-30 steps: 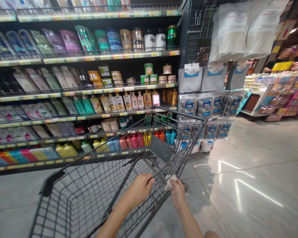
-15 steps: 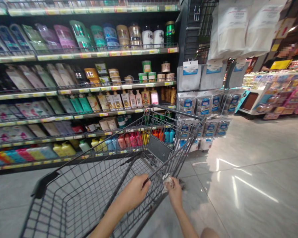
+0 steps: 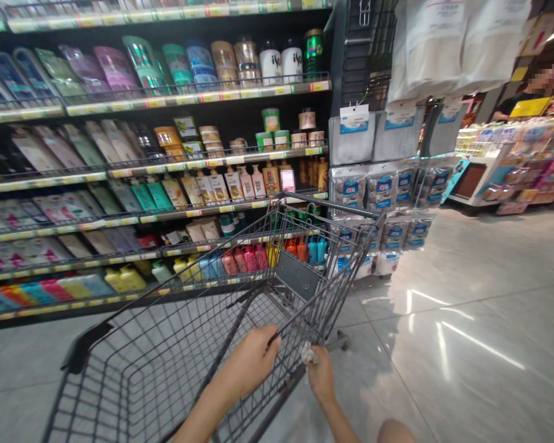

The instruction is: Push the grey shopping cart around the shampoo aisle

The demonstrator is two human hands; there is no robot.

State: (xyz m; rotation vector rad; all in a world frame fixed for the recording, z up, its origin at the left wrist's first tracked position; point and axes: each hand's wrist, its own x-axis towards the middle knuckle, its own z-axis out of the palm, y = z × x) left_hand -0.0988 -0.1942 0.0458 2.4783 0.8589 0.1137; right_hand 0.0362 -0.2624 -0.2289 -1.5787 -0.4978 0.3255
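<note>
A dark grey wire shopping cart [image 3: 300,275] stands at an angle before me, its basket holding nothing I can see. My left hand [image 3: 253,357] is wrapped round the top rail of the cart's near side. Lower and to the right, my right hand [image 3: 321,372] pinches a crumpled whitish wipe [image 3: 309,354] against or close to the outer side wires of the cart. Whether the wipe presses on the wires I cannot tell. A cart wheel [image 3: 343,340] shows just beyond the right hand.
Shelves of bottles and jars [image 3: 277,64] run behind the cart. Packaged goods [image 3: 382,187] hang on a rack at the shelf end. Grey tiled floor [image 3: 471,301] stretches to the right, towards a display counter [image 3: 482,175] with a person [image 3: 521,101] behind it.
My right hand with the wipe has slid slightly down and left along the cart's side, uncovering more of the wheel. The left hand keeps its hold on the rail.
</note>
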